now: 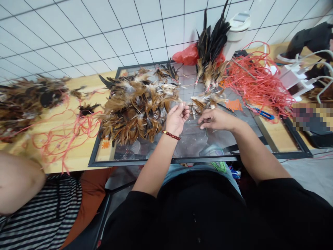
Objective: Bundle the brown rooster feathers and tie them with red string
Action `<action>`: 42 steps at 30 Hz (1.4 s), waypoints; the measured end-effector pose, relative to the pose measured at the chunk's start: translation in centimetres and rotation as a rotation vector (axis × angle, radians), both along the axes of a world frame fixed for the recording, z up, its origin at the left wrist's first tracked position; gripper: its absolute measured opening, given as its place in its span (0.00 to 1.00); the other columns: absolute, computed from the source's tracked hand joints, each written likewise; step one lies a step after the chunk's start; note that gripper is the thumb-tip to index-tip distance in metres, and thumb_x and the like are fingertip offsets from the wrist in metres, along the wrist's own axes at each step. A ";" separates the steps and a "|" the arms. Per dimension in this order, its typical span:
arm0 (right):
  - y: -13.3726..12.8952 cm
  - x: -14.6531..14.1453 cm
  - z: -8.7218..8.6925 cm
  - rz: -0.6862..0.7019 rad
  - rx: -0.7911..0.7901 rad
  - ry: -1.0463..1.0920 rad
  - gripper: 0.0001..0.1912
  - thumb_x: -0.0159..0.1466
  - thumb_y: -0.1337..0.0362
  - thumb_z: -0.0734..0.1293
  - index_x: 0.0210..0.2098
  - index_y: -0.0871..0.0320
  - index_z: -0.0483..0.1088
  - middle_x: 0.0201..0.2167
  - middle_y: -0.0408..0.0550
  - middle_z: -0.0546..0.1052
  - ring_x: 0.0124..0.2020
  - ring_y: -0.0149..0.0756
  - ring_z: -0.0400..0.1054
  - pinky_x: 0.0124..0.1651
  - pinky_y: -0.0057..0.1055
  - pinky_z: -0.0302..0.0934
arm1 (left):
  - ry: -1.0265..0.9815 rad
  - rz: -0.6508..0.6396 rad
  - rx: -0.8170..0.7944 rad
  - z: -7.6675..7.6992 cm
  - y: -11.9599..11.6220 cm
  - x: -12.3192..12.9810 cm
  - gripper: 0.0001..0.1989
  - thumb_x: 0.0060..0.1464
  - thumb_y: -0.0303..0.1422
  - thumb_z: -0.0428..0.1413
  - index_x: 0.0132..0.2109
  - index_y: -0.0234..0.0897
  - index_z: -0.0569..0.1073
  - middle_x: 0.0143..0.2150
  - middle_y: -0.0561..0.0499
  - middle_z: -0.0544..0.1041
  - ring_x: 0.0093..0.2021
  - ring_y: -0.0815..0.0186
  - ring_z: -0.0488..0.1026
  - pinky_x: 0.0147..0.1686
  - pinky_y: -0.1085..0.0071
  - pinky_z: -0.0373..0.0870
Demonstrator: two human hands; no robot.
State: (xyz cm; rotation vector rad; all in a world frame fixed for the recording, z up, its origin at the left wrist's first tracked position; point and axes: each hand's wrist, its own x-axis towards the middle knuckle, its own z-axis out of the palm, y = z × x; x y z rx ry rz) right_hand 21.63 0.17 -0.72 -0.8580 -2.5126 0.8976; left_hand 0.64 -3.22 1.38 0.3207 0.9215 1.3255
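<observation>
My left hand (178, 117) wears a dark red bead bracelet (171, 135) and is raised over the glass tabletop (188, 144). Its thumb and forefinger are pinched together; what is between them, if anything, is too small to make out. Beside it on the left spreads a large pile of brown feathers (137, 111). My right hand (217, 119) hovers palm down over the glass, its bent fingers a little apart and no object visible in them. Just beyond both hands lies a small bunch of brown and white feathers (200, 103).
Long black feathers (212, 40) stand by a red plastic bag (186, 55) near the tiled wall. Tangled red plastic string (260, 78) and a blue cutter knife (264, 113) lie right. White chargers (295, 80) stand farther right. Another person's arm (19, 184) reaches in at left.
</observation>
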 end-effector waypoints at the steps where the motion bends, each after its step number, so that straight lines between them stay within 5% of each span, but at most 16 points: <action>1: 0.0 -0.1 0.0 0.000 -0.007 -0.019 0.05 0.62 0.61 0.71 0.33 0.54 0.80 0.31 0.46 0.78 0.33 0.35 0.71 0.40 0.34 0.63 | 0.004 -0.005 -0.003 0.0 0.0 0.0 0.04 0.63 0.27 0.60 0.38 0.33 0.76 0.27 0.56 0.78 0.24 0.79 0.73 0.30 0.82 0.69; 6: -0.6 -1.3 0.6 -0.161 -0.034 0.109 0.06 0.62 0.61 0.69 0.29 0.55 0.74 0.30 0.46 0.75 0.33 0.37 0.67 0.41 0.35 0.62 | 0.068 -0.077 -0.025 -0.2 -0.2 0.1 0.05 0.64 0.27 0.59 0.37 0.34 0.76 0.29 0.55 0.80 0.28 0.77 0.76 0.39 0.79 0.73; 12: -0.6 -1.5 1.1 -0.416 -0.477 0.549 0.24 0.59 0.41 0.73 0.30 0.55 0.70 0.22 0.41 0.69 0.24 0.29 0.58 0.29 0.29 0.54 | 0.136 -0.169 -0.055 0.0 -0.6 0.6 0.04 0.59 0.27 0.64 0.35 0.31 0.77 0.30 0.51 0.82 0.31 0.73 0.79 0.46 0.73 0.74; 20: 0.4 1.4 0.3 -0.211 -0.213 -0.122 0.01 0.53 0.65 0.75 0.26 0.53 0.80 0.26 0.42 0.79 0.27 0.33 0.69 0.34 0.33 0.59 | 0.129 -0.101 -0.053 0.0 -0.3 0.5 0.04 0.62 0.25 0.60 0.37 0.31 0.77 0.26 0.54 0.78 0.26 0.76 0.75 0.37 0.78 0.71; 23: 0.2 1.2 0.3 -0.142 -0.123 -0.183 0.04 0.54 0.69 0.71 0.26 0.53 0.78 0.26 0.42 0.78 0.27 0.33 0.67 0.34 0.33 0.58 | 0.123 -0.107 -0.066 0.0 -0.3 0.5 0.03 0.62 0.25 0.60 0.37 0.32 0.76 0.27 0.54 0.79 0.27 0.76 0.76 0.37 0.78 0.72; 28: -0.4 0.0 1.0 -0.262 -0.108 0.151 0.06 0.60 0.62 0.70 0.28 0.55 0.71 0.24 0.43 0.72 0.27 0.32 0.63 0.34 0.33 0.58 | 0.102 -0.099 -0.039 0.0 -0.4 0.6 0.05 0.59 0.24 0.62 0.35 0.32 0.75 0.27 0.55 0.77 0.27 0.78 0.74 0.35 0.79 0.71; 34: -0.9 -2.2 1.1 -0.489 -0.556 0.619 0.25 0.49 0.45 0.81 0.32 0.55 0.70 0.24 0.42 0.74 0.26 0.30 0.67 0.31 0.30 0.63 | 0.088 -0.140 -0.040 -0.2 -0.4 0.6 0.04 0.57 0.25 0.64 0.35 0.32 0.76 0.25 0.56 0.75 0.25 0.77 0.72 0.34 0.78 0.70; 37: -1.2 -3.1 0.9 -0.531 -0.625 0.727 0.30 0.42 0.46 0.84 0.33 0.55 0.70 0.24 0.41 0.76 0.26 0.31 0.70 0.30 0.29 0.65 | 0.106 -0.183 -0.058 -0.2 -0.4 0.6 0.03 0.58 0.25 0.63 0.35 0.32 0.77 0.25 0.55 0.76 0.27 0.76 0.73 0.39 0.76 0.72; 42: -1.5 -3.6 0.9 -0.561 -0.570 0.753 0.26 0.48 0.46 0.82 0.35 0.54 0.72 0.28 0.43 0.80 0.27 0.31 0.73 0.31 0.29 0.68 | 0.110 -0.211 -0.073 -0.4 -0.4 0.5 0.07 0.62 0.24 0.60 0.34 0.31 0.77 0.28 0.51 0.80 0.29 0.73 0.78 0.45 0.72 0.74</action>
